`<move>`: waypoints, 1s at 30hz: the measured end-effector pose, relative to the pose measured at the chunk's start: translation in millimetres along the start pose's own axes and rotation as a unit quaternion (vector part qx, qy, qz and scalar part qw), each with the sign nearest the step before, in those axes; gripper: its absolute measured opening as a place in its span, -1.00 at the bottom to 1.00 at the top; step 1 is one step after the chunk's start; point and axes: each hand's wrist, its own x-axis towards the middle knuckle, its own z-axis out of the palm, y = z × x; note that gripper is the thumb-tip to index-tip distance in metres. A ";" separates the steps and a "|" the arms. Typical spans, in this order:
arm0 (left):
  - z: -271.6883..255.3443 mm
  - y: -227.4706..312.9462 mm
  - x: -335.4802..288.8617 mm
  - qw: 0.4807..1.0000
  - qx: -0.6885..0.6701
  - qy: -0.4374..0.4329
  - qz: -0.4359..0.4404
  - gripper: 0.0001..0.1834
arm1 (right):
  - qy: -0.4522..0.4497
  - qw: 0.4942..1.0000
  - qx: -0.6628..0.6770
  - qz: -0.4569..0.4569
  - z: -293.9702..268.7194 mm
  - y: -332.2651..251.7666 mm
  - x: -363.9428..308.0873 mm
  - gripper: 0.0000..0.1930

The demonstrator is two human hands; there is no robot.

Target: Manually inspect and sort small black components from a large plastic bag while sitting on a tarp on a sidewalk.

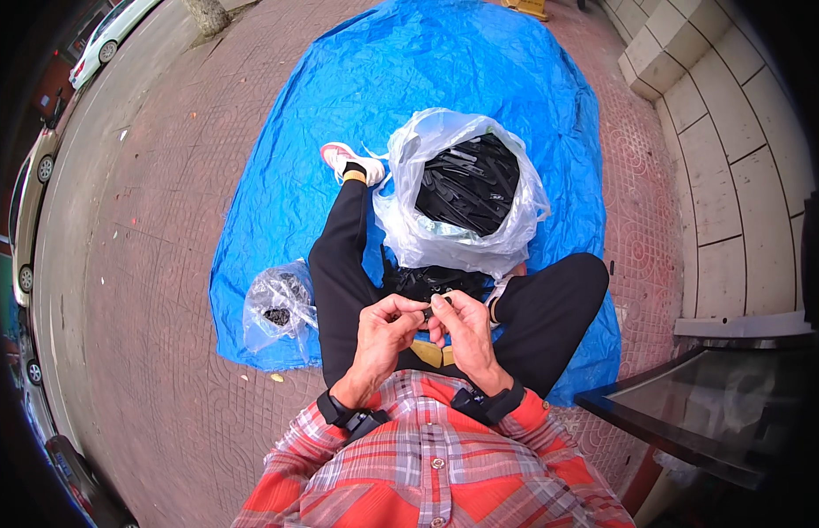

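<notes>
My left hand [383,336] and my right hand [467,334] meet in front of my lap, fingertips almost touching. Between them is a small black piece [429,313], pinched by both; its exact kind is too small to make out. Just beyond the hands, between my legs, lies a loose heap of black strips [416,280], partly covered by the fingers. Behind that heap stands a large white plastic bag [399,231], its mouth wide and full of long, thin black plastic-looking strips [466,183].
A blue tarp [339,84] lies under me on red paving [163,290]. Beside my left leg sits a small clear bag [261,310] with small dark pieces. To the right are a tiled wall [722,176] and a dark-framed glass panel [717,387]. Cars [24,220] line the left.
</notes>
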 end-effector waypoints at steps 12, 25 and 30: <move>7.9 -7.9 -1.8 0.987 0.116 0.038 0.108 -0.92 | 0.027 0.998 -0.053 -0.011 5.5 -7.9 -3.8 -0.76; -5.6 1.4 0.8 0.998 0.058 0.002 0.021 -0.84 | -0.032 0.744 -0.539 -0.394 5.2 -12.6 -10.1 -0.80; -5.8 15.8 -4.6 0.995 -0.081 -0.049 -0.024 -0.76 | -0.045 0.717 -0.533 -0.447 0.7 -24.7 -8.8 -0.67</move>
